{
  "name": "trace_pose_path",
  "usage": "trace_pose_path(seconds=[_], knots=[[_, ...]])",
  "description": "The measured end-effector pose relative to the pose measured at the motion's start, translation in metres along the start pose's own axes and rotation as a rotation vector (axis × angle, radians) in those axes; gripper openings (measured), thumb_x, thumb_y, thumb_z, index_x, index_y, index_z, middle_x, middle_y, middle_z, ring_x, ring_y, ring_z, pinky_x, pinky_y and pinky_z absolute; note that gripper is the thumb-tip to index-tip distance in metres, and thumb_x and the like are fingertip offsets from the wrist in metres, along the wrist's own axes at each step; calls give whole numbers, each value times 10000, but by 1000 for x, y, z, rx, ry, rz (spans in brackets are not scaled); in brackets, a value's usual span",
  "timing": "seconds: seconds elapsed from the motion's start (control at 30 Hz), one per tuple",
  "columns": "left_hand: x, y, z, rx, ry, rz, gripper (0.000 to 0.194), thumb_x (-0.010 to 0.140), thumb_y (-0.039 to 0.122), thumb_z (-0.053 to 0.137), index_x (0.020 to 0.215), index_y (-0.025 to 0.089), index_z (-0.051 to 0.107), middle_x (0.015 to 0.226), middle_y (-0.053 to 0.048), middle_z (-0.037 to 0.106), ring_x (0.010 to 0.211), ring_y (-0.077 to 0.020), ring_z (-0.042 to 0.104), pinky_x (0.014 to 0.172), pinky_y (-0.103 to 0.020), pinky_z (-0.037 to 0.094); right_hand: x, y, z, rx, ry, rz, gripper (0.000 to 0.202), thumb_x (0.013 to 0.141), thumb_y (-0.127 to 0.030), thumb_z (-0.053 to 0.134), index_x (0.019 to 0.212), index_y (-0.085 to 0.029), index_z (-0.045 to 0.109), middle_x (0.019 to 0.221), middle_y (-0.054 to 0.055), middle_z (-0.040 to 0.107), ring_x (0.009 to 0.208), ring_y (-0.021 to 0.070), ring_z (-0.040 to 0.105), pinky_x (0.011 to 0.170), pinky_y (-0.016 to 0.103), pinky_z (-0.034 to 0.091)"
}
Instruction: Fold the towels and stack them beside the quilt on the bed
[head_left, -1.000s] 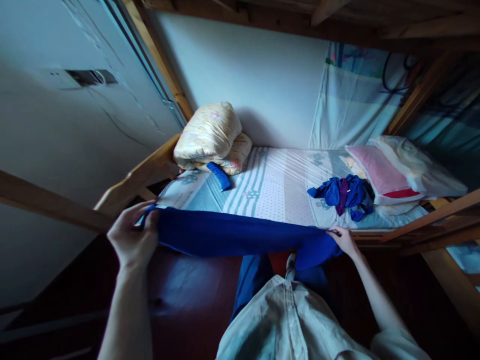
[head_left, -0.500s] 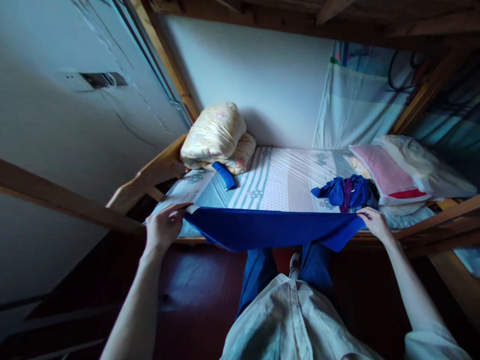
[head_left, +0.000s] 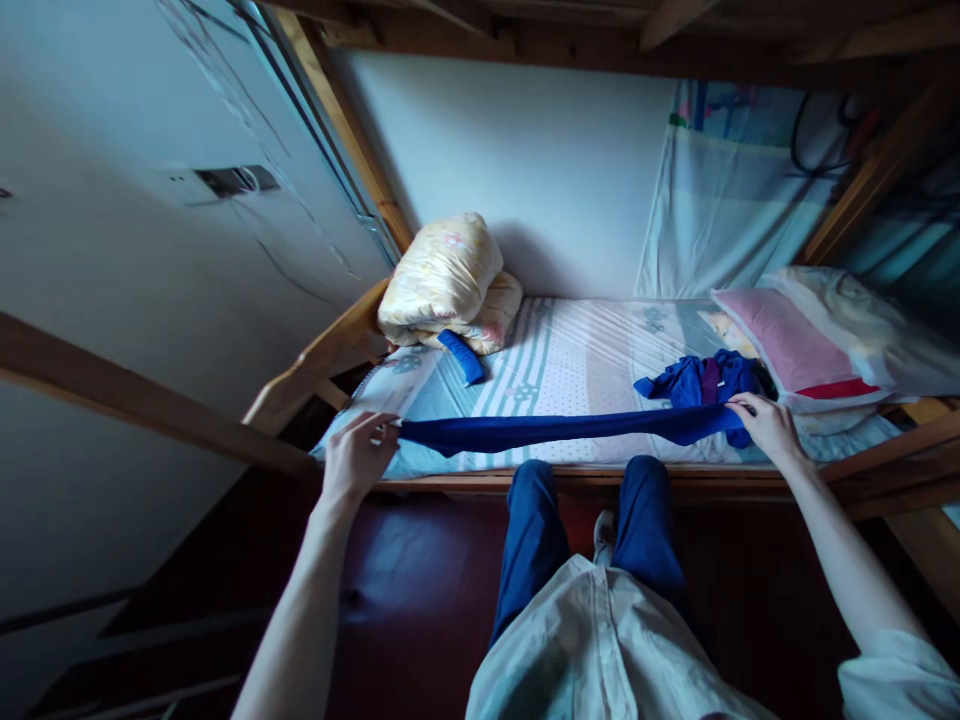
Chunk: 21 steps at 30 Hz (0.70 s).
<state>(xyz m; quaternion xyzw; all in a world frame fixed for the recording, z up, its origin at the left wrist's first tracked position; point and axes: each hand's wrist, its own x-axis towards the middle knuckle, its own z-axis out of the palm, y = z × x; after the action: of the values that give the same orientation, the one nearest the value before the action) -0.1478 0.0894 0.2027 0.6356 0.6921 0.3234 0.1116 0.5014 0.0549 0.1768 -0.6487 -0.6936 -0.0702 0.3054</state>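
So the blue cloth (head_left: 555, 432) was strung out right between the two hands, long axis running left to right, pretty much parallel to the front edge of the bed (head_left: 585, 350); neither hand was nearer, since each had an end of it. The left hand (head_left: 361, 450) had thumb and fingers pinched together on the left end; the right hand (head_left: 766, 425) pinched the other end the same way, just in front of a crumpled blue pile (head_left: 697, 378); couldn't tell if the cloth touched the mattress or hung just above it. The bed had a striped, patterned sheet; a small folded blue bundle (head_left: 462, 357) lay beside a bunched quilt (head_left: 442, 275) on the left, with a pink pillow (head_left: 787, 340) over on the right; dim room, pale wall (head_left: 540, 150) behind, dark reddish floor (head_left: 420, 570) below.
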Motion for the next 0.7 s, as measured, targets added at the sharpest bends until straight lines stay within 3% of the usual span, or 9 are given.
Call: trace_pose_path(seconds=[0.1,0.2,0.33,0.47,0.6,0.7], knots=[[-6,-1,-1,-54,-15,-78,195,760,327,538,789,178,661,778,-50,724,664,-200,732,617,-268,567,-3,-3,-5,20,-62,4,221,953,-373,617,866,-240,772,874,64,812,771,224,758,699,283,545],[-12,-8,-7,-66,-110,-99,201,717,360,577,782,190,662,660,-23,737,734,-236,770,710,-274,582,-6,-1,-11,102,-149,46,194,938,-344,620,876,-243,773,797,51,795,695,211,747,683,279,558],[-14,-28,-15,-88,-256,-77,333,742,477,603,877,194,713,691,-11,781,751,-247,777,705,-262,577,-9,11,-11,245,-237,188,225,911,-393,633,835,-219,753,726,58,755,587,198,708,564,284,580],[-6,-51,-14,-55,-298,-106,534,738,662,580,955,198,730,747,-35,800,813,-298,792,736,-301,595,-8,22,-2,338,-332,358,263,873,-450,665,805,-204,724,797,83,745,711,228,730,455,265,587],[16,-69,3,-105,-390,-154,669,714,763,522,991,192,732,825,-74,813,851,-330,797,790,-361,623,8,25,16,320,-441,485,145,829,-334,700,813,-194,733,771,68,726,691,205,719,415,223,566],[42,-81,29,-19,-418,-134,556,752,634,502,965,181,747,799,-84,809,854,-322,797,783,-357,622,32,23,43,315,-518,485,68,780,-253,726,789,-186,734,710,54,722,628,190,712,437,223,564]])
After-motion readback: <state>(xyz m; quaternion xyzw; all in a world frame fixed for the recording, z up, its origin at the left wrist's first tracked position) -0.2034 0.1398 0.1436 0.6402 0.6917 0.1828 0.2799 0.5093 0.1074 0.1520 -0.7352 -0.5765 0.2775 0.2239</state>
